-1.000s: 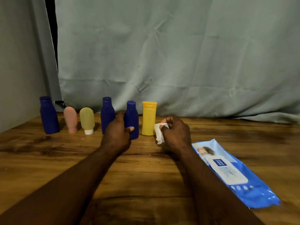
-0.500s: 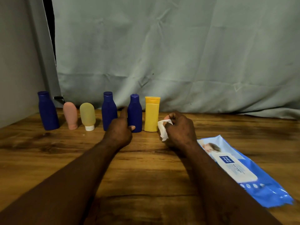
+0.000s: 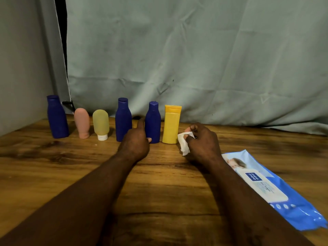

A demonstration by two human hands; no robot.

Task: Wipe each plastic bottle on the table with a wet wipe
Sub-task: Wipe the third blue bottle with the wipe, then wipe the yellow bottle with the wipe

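At 4 o'clock, nearest me, the wipes pack (image 3: 266, 189) lies on the table (image 3: 53, 166). Further on, my right hand (image 3: 202, 141) pinches the wet wipe (image 3: 184, 142), which is soft and limp. My left hand (image 3: 135, 144) keeps its index finger straight beside the blue bottle (image 3: 152, 125), thumb low on it; a grip I cannot tell. At 12 o'clock the bottle row (image 3: 123, 119) stands upright, long axes vertical. I judge them light, stiff and easy to tip, best held at mid-body.
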